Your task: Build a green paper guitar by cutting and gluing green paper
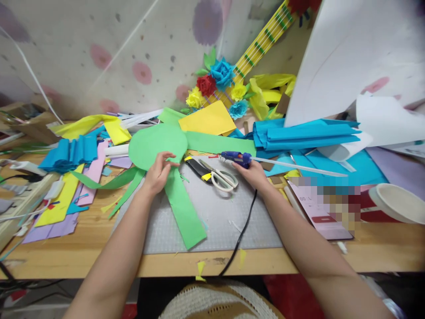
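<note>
My left hand [158, 172] rests with its fingers apart on the lower edge of a green paper circle [156, 144], where a long green paper strip [183, 208] runs toward me over the grey cutting mat [219, 217]. My right hand [254, 172] is closed on the handle of a blue glue gun [236, 157], which lies low over the mat with a white glue stick [299, 167] jutting out to the right. The gun's black cord [244, 230] trails off the table's front edge.
Scissors [221, 177] and a black-and-yellow utility knife [197, 168] lie on the mat between my hands. Folded blue paper [299, 135], yellow paper [207, 119], paper flowers [219, 84], a white bowl [398, 201] and scraps crowd the wooden table [381, 252].
</note>
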{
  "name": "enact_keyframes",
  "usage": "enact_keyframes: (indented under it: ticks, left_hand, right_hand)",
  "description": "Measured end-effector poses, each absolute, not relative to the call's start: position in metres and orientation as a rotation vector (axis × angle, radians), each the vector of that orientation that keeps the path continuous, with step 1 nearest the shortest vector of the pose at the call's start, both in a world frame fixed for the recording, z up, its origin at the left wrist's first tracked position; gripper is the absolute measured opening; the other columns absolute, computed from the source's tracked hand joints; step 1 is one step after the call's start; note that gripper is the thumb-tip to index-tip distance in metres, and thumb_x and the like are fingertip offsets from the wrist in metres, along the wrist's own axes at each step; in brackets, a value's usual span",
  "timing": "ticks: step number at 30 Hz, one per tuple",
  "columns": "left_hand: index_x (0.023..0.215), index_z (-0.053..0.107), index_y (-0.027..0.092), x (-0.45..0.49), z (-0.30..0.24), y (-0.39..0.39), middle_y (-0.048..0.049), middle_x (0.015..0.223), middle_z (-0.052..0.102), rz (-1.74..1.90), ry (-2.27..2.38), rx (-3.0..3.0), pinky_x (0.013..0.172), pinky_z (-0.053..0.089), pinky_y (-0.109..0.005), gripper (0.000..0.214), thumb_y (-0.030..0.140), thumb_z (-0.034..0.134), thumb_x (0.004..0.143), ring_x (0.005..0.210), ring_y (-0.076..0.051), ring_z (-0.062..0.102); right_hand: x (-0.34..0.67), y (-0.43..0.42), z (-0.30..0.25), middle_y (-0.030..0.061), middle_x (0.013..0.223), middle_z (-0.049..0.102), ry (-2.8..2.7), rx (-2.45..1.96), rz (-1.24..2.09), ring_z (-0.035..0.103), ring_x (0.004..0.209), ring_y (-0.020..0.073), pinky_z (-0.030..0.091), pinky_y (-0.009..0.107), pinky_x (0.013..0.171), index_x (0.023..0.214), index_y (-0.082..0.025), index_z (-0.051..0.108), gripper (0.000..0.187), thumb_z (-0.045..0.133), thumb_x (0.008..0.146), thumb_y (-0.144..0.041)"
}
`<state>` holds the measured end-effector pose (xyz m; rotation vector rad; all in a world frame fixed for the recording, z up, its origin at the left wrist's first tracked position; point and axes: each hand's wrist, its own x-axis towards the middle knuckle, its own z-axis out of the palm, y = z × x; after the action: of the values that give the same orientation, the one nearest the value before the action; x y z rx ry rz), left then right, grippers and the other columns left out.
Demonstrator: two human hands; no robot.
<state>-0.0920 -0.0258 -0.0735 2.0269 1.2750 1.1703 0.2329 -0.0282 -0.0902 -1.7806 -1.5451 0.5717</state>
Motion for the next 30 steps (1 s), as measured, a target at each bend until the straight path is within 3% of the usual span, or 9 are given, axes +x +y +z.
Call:
enact_keyframes:
  ticks: [5,16,22,25,30]
  left_hand:
    - [0.110,0.037,0.025,-0.102,-0.065,-0.021,-0.0050,0.117,0.056,1.320,1.387,2.056,0.104,0.039,-0.044,0.039,0.010,0.041,0.074,0.099,-0.016,0.066]
    - [0.127,0.035,0.020,-0.085,-0.060,-0.027,-0.0097,0.122,0.060,0.566,1.382,2.513,0.099,0.043,-0.040,0.054,0.011,0.038,0.074,0.119,-0.022,0.055]
    - [0.133,0.025,0.019,-0.090,-0.062,-0.026,-0.0150,0.139,0.041,0.999,1.304,2.512,0.106,0.036,-0.044,0.055,0.016,0.041,0.080,0.119,-0.021,0.054]
    - [0.131,0.029,0.021,-0.089,-0.060,-0.022,-0.0130,0.130,0.046,1.138,1.412,2.422,0.101,0.040,-0.045,0.053,0.018,0.045,0.080,0.114,-0.022,0.056]
    - [0.110,0.048,0.020,-0.079,-0.062,-0.003,-0.0101,0.104,0.053,1.010,1.787,2.333,0.089,0.045,-0.043,0.038,0.027,0.061,0.075,0.100,-0.025,0.055]
  right_hand:
    - [0.227,-0.029,-0.091,0.0115,0.090,0.072,-1.519,-1.852,0.522,0.066,0.087,0.0282,0.049,0.035,0.073,0.095,-0.015,0.071,0.043,0.059,0.076,-0.051]
    - [0.233,-0.027,-0.099,0.0123,0.090,0.072,-1.583,-1.867,0.467,0.066,0.087,0.0272,0.048,0.032,0.070,0.094,-0.017,0.070,0.044,0.057,0.077,-0.055]
    - [0.232,-0.027,-0.097,0.0117,0.087,0.071,-1.588,-1.841,0.472,0.066,0.083,0.0264,0.047,0.030,0.067,0.092,-0.018,0.070,0.042,0.058,0.077,-0.055]
    - [0.233,-0.026,-0.099,0.0117,0.086,0.072,-1.590,-1.843,0.476,0.066,0.084,0.0268,0.047,0.030,0.066,0.090,-0.019,0.070,0.042,0.058,0.076,-0.056]
    - [0.233,-0.025,-0.101,0.0119,0.090,0.072,-1.593,-1.867,0.495,0.066,0.087,0.0279,0.047,0.032,0.069,0.092,-0.019,0.070,0.045,0.056,0.076,-0.059]
